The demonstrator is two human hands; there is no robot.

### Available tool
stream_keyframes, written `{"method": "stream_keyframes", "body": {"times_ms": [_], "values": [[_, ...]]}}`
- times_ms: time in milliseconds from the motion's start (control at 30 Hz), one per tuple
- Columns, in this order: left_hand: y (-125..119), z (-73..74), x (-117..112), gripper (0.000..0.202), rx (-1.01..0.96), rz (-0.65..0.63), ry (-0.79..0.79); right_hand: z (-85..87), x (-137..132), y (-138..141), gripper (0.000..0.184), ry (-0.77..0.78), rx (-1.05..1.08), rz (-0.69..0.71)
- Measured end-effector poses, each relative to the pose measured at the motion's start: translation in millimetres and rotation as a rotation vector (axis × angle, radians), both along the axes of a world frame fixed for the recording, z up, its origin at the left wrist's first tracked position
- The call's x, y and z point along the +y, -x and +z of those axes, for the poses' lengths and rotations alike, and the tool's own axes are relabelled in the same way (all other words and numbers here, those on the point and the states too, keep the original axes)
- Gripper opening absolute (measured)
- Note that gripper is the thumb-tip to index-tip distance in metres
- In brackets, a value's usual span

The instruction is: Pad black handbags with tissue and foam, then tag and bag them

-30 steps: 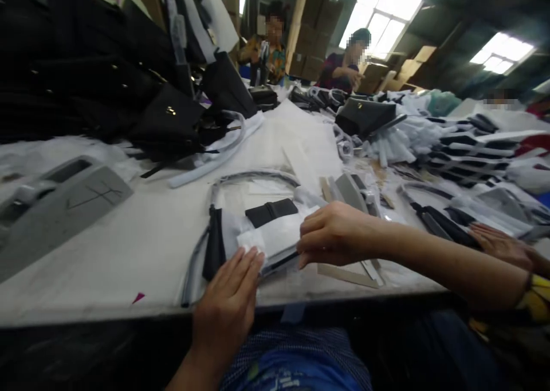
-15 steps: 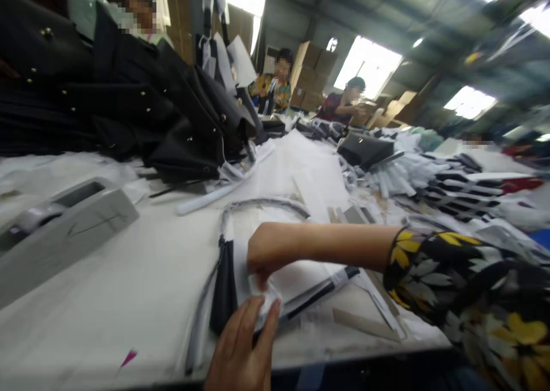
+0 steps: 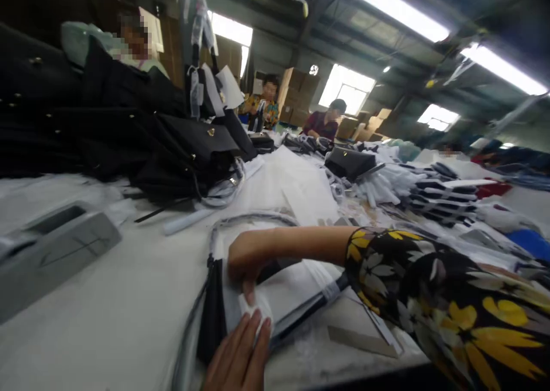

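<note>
A black handbag [image 3: 210, 316] lies on the worktable in front of me, partly covered by white sheet wrapping. Its strap [image 3: 253, 214] is wrapped in clear film and loops over the far side. My right hand [image 3: 247, 256] is over the bag with curled fingers, their tips down on a crumpled piece of white tissue paper [image 3: 260, 309]. What the curled fingers may cover is hidden. At the near edge of the bag, my left hand [image 3: 240, 351] lies flat, its fingertips touching the same tissue paper.
Black bags [image 3: 172, 145] are heaped at the back left. A grey tape dispenser [image 3: 77, 248] stands on the left. White sheets [image 3: 283, 179] lie beyond the bag, wrapped straps [image 3: 382, 185] to the right. A cardboard strip [image 3: 361, 340] is near the front edge. Several people sit farther back.
The view has shifted, showing more ceiling. My left fingers have come closer together and now lie flatter on the tissue paper. My right hand remains over the bag, fingers still curled.
</note>
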State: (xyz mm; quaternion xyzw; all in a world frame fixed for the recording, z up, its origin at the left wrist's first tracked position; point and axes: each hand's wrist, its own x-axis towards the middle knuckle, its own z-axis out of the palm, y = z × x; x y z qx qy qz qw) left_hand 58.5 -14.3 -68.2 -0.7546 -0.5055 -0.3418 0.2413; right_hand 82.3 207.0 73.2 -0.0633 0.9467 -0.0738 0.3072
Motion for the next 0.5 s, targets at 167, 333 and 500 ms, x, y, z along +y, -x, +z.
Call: {"method": "stream_keyframes", "body": {"times_ms": [167, 333, 500], "values": [[-9.6, 24.7, -14.9, 0.052, -0.144, 0.063, 0.166, -18.1, 31.7, -10.1, 0.045, 0.245, 0.031, -0.219], [-11.6, 25.5, -13.7, 0.057, -0.135, 0.057, 0.172, -35.2, 48.3, -1.8, 0.044, 0.44, -0.094, -0.442], [-10.0, 25.2, -13.8, 0.058, -0.114, 0.051, 0.158, -23.1, 58.2, -5.0, 0.021, 0.341, 0.034, -0.647]]}}
